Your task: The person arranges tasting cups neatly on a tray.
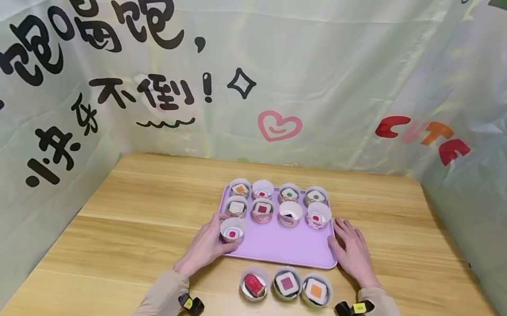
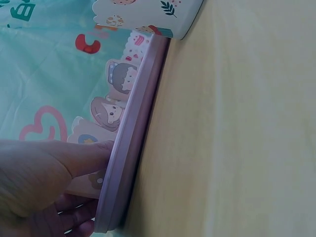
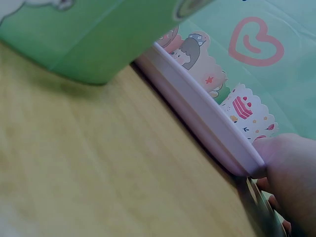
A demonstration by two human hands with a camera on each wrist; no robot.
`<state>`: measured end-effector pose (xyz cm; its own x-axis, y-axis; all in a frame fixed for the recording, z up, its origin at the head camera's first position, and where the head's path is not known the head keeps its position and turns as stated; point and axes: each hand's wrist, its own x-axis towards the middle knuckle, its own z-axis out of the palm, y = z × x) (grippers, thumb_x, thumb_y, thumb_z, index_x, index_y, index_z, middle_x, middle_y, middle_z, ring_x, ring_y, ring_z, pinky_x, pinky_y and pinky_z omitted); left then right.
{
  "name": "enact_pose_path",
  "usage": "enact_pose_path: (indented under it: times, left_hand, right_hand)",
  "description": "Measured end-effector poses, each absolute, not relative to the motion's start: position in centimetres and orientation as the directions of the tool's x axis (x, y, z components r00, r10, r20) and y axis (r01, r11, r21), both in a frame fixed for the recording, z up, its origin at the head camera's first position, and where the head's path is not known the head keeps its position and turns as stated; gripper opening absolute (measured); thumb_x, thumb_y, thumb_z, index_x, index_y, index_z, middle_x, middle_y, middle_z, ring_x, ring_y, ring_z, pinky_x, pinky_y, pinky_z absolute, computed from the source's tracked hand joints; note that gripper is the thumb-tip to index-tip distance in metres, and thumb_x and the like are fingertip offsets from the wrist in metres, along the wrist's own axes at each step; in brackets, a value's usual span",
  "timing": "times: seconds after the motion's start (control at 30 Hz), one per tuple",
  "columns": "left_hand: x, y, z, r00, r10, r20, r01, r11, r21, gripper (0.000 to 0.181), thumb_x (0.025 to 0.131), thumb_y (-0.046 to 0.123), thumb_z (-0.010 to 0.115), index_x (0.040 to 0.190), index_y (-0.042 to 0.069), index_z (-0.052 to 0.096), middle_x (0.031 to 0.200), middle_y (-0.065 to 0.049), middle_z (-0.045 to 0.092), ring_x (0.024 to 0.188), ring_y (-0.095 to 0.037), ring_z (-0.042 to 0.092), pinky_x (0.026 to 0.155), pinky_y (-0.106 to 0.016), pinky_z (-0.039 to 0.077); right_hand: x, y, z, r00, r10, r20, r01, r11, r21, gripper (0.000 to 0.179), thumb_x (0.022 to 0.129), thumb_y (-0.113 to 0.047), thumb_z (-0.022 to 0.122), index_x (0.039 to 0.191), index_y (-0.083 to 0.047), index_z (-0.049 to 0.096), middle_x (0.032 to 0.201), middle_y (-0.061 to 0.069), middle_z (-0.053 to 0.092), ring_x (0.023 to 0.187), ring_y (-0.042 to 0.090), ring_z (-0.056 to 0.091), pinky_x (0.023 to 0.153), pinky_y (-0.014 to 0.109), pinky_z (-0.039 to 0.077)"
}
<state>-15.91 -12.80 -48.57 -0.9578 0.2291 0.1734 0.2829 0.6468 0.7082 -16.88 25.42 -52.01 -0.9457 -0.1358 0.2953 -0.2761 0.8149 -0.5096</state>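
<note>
A purple tray lies on the table and bears several paper cups with sushi pieces in them. At its front left corner my left hand holds a paper cup, thumb on the near side and fingers behind; the left wrist view shows the thumb against the cup wall, just inside the tray rim. Beside the tray's right edge rests my right hand, fingers extended and holding nothing. Its thumb touches the tray's corner rim in the right wrist view.
In front of the tray stand three cups: one with red-topped sushi, one with a purple-centred piece, one with an orange-centred piece. Two rows of cups fill the tray's back. Printed cloth walls the wooden table.
</note>
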Motion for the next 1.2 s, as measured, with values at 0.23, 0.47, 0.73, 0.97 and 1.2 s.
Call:
enact_pose_path:
  times: [0.23, 0.47, 0.73, 0.97, 1.2]
  left_hand:
    - [-16.23, -12.63, -48.61, -0.954, 0.228, 0.192, 0.297, 0.67, 0.68, 0.074, 0.075, 0.017, 0.088, 0.132, -0.001, 0.045, 0.126, -0.025, 0.065, 0.114, -0.038, 0.065, 0.101, -0.052, 0.053]
    - [-16.36, -12.49, -48.51, -0.953, 0.228, 0.199, 0.302, 0.672, 0.676, 0.073, 0.075, 0.017, 0.088, 0.131, -0.001, 0.046, 0.125, -0.025, 0.065, 0.115, -0.039, 0.065, 0.102, -0.051, 0.053]
    - [-16.44, -12.43, -48.49, -0.953, 0.225, 0.205, 0.304, 0.667, 0.681, 0.072, 0.074, 0.016, 0.088, 0.13, -0.001, 0.046, 0.124, -0.025, 0.065, 0.114, -0.039, 0.065, 0.101, -0.051, 0.053]
    - [-16.47, -12.46, -48.54, -0.957, 0.221, 0.188, 0.289, 0.663, 0.69, 0.071, 0.075, 0.015, 0.088, 0.13, 0.0, 0.045, 0.123, -0.024, 0.065, 0.113, -0.038, 0.065, 0.101, -0.051, 0.053]
    - [-16.55, -12.46, -48.52, -0.961, 0.217, 0.173, 0.275, 0.664, 0.695, 0.072, 0.076, 0.015, 0.087, 0.132, 0.0, 0.044, 0.124, -0.023, 0.064, 0.114, -0.037, 0.064, 0.102, -0.052, 0.052]
  right_hand:
    - [-16.87, 25.42, -51.93, -0.947, -0.137, 0.29, -0.275, 0.811, -0.516, 0.051, 0.1, -0.02, 0.055, 0.14, 0.01, 0.051, 0.151, 0.03, 0.046, 0.145, 0.051, 0.032, 0.12, 0.067, 0.018]
    - [-16.8, 25.41, -51.87, -0.948, -0.137, 0.286, -0.273, 0.81, -0.519, 0.051, 0.1, -0.02, 0.055, 0.14, 0.01, 0.051, 0.151, 0.03, 0.046, 0.146, 0.051, 0.032, 0.12, 0.067, 0.018]
    - [-16.68, 25.3, -51.56, -0.946, -0.134, 0.294, -0.274, 0.816, -0.509, 0.05, 0.1, -0.02, 0.056, 0.14, 0.01, 0.052, 0.15, 0.03, 0.047, 0.145, 0.051, 0.034, 0.12, 0.067, 0.019]
    - [-16.54, 25.27, -51.39, -0.95, -0.131, 0.284, -0.265, 0.82, -0.508, 0.05, 0.1, -0.02, 0.055, 0.14, 0.009, 0.052, 0.151, 0.028, 0.046, 0.145, 0.05, 0.033, 0.12, 0.067, 0.019]
    - [-16.58, 25.26, -51.46, -0.946, -0.131, 0.295, -0.272, 0.817, -0.509, 0.049, 0.1, -0.019, 0.055, 0.14, 0.009, 0.052, 0.151, 0.029, 0.047, 0.145, 0.05, 0.034, 0.12, 0.067, 0.019]
